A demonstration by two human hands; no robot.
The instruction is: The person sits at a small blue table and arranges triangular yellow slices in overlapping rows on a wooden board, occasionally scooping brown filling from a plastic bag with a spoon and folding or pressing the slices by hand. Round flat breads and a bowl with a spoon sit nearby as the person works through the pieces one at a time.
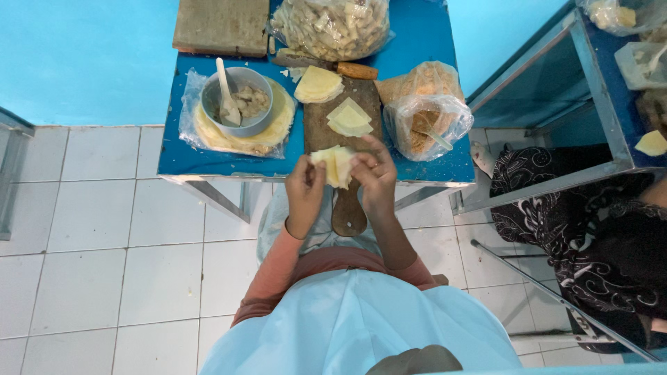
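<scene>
The left hand [304, 186] and the right hand [374, 177] are both closed on one pale yellow dough wrapper [335, 165], fingers pinching its opposite edges so that it sits folded between them, held up just above the near end of a brown wooden cutting board [326, 118]. Beyond the hands, on that board, lie two more flat wrappers [349, 118], and further on a small stack of them [318, 85] at the board's far end. Up and to the left of the left hand stands a grey bowl [240, 101] of filling with a white spoon [226, 90] in it, resting on a bagged stack of round wrappers [208, 132]. To the right of the right hand is an open plastic bag of brown crumbs [425, 114]. All rest on a blue table [180, 156]. Far to the right sits another person in dark patterned cloth [590, 236]
</scene>
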